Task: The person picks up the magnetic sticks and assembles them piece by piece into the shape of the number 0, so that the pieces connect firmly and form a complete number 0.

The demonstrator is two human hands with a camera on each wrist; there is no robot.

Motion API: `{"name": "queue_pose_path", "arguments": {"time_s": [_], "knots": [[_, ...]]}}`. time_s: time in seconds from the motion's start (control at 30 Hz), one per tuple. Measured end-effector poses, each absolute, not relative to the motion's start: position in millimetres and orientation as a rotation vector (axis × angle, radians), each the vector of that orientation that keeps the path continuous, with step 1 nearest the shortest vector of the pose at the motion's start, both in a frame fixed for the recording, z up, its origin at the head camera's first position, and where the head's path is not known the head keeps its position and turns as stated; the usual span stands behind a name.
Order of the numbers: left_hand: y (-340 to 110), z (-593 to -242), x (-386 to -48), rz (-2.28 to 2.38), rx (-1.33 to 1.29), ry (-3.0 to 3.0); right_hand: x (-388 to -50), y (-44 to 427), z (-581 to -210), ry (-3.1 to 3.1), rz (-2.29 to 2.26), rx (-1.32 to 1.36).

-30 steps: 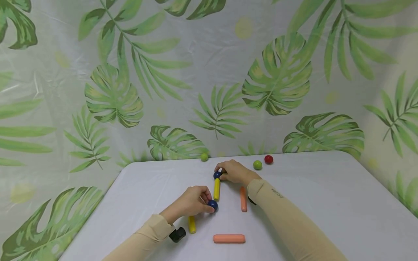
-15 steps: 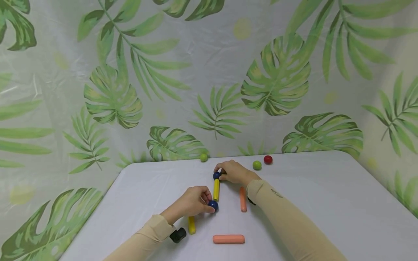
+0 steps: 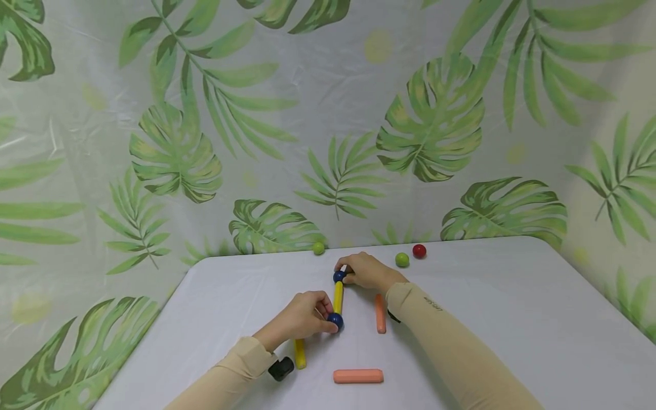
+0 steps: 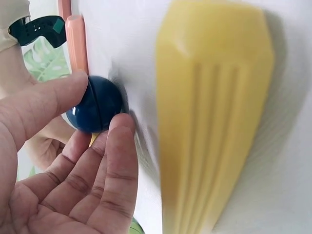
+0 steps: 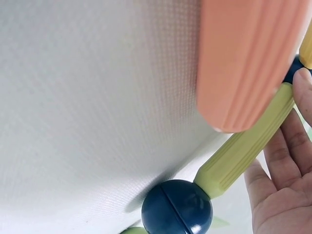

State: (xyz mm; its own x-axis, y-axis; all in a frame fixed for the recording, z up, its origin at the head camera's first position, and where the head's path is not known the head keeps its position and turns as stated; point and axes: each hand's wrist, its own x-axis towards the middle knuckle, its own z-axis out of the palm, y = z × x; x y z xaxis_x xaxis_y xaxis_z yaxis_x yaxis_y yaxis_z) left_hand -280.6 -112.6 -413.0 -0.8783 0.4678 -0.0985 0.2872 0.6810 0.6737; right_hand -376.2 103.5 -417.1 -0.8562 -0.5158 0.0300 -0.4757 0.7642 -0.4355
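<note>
In the head view my left hand [image 3: 302, 316] pinches a blue ball [image 3: 335, 322] between thumb and fingers. That ball meets the near end of a yellow rod [image 3: 338, 297]. At the rod's far end my right hand [image 3: 366, 271] grips a second blue ball [image 3: 339, 277]. From this second ball a yellow-green rod [image 5: 243, 146] runs to a third blue ball [image 5: 177, 208] in the right wrist view; the right hand hides that part in the head view. A loose yellow rod [image 3: 300, 354] lies beside the left wrist and looms large in the left wrist view.
Two salmon rods lie on the white table: an upright-pointing one [image 3: 380, 314] near the right forearm, a crosswise one [image 3: 358, 376] in front. Toward the back edge sit a green ball [image 3: 318, 248], another green ball [image 3: 402, 259] and a red ball [image 3: 419, 251]. A leaf-patterned sheet [image 3: 333, 114] hangs behind.
The near end of the yellow rod and the blue ball in my left hand have come together; a small offset showed before. The right hand keeps its hold, and the view has drifted slightly.
</note>
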Motion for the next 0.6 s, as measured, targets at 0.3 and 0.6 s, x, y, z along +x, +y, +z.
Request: {"name": "queue_pose_path", "arguments": {"time_s": [0.3,0.6], "knots": [[-112.7,-413.3,-283.2,0.979,0.608,2.649,-378.0,100.6,-416.0,2.862,-0.666,-0.829],[-112.3,-413.2,-285.2,0.993,0.593,2.656,-383.5,95.6,-418.5,2.868,-0.632,-0.833]]}}
